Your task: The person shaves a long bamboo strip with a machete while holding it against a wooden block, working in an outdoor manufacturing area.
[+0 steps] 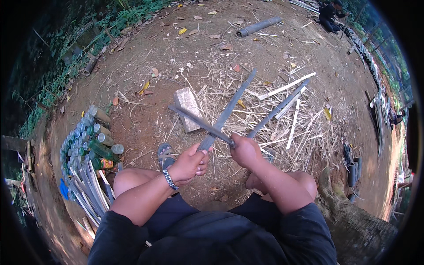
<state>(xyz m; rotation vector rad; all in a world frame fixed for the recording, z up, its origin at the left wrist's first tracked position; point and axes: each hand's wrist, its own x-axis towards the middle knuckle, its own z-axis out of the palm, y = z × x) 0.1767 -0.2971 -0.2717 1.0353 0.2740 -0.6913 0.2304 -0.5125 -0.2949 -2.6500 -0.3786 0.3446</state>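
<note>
From the crossed hold it looks as though the step in hand is one of working a blade along a strip; the left hand (189, 164) has its fingers curled round the near end of a long grey strip (234, 100), seemingly split bamboo, which slants off toward one o'clock with its far end free; the right hand (245, 152) has its fingers closed firmly round the grip of a dark narrow blade (198, 123), which points toward ten o'clock and passes over the strip just beyond the left hand; whether the edge bites there or merely rests, one cannot tell; a pale wooden block (187, 110) lies on the ground (132, 137) at twelve o'clock from the left hand, and the blade's tip overlaps it in view, though contact cannot be judged; a second dark strip (282, 104) runs toward half past one from beside the right hand, and whether it touches that hand is unclear; pale shavings (309, 128) spread around it; green and clear bottles (102, 149) stand grouped at half past nine from the left hand, with a bundle of strips (90, 187) just below them; as a judgement, a next stroke calls for a steady left hold, a controlled blade angle and the left fingers clear of the edge.
</note>
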